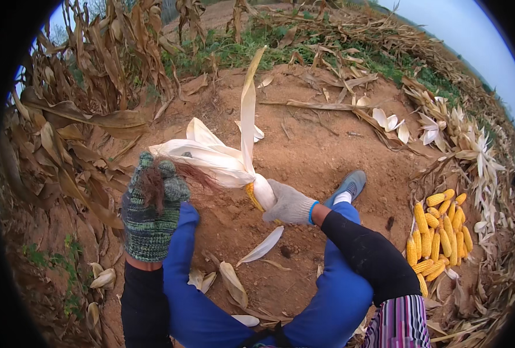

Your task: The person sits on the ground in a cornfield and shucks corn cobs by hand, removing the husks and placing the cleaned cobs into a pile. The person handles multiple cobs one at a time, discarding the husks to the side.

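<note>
My right hand (pixel 287 203), in a light grey knit glove with a blue cuff, grips the lower end of a partly husked ear of corn (pixel 254 195). Yellow kernels show along its near side. Pale husk leaves (pixel 214 163) spread from the ear to the left, and one long leaf (pixel 248 108) stands upright. My left hand (pixel 155 209), in a green and black knit glove, is closed with reddish-brown corn silk (pixel 153 185) caught in its fingers. The silk trails toward the husk. Whether the left fingers also hold the husk leaves is hard to see.
On the right lies a pile of bare yellow corn cobs (pixel 444 235), beside a long heap of discarded husks (pixel 474 139). Dry corn stalks (pixel 88 87) stand at left. Loose husks (pixel 233 282) lie on reddish soil (pixel 327 143) between my legs.
</note>
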### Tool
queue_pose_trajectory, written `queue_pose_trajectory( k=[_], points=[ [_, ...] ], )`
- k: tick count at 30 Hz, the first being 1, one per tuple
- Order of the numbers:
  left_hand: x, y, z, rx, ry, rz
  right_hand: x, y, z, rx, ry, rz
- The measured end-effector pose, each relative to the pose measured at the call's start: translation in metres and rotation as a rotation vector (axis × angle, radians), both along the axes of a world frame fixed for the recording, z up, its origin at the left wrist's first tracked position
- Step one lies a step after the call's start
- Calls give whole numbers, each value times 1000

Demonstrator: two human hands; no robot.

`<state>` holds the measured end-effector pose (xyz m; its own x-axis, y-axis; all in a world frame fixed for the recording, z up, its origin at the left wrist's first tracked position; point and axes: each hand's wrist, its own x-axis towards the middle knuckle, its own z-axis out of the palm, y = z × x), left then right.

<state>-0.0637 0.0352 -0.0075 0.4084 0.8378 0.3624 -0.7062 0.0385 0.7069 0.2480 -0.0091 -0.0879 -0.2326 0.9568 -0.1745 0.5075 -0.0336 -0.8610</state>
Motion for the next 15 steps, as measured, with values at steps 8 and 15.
queue_pose_trajectory(
  k=[8,15],
  points=[
    [3,-8,32,645,869,536,30,4,-13,-297,772,-506],
    [59,-30,9,1391,1912,-383,31,3,1,-323,1298,-523]
  ],
)
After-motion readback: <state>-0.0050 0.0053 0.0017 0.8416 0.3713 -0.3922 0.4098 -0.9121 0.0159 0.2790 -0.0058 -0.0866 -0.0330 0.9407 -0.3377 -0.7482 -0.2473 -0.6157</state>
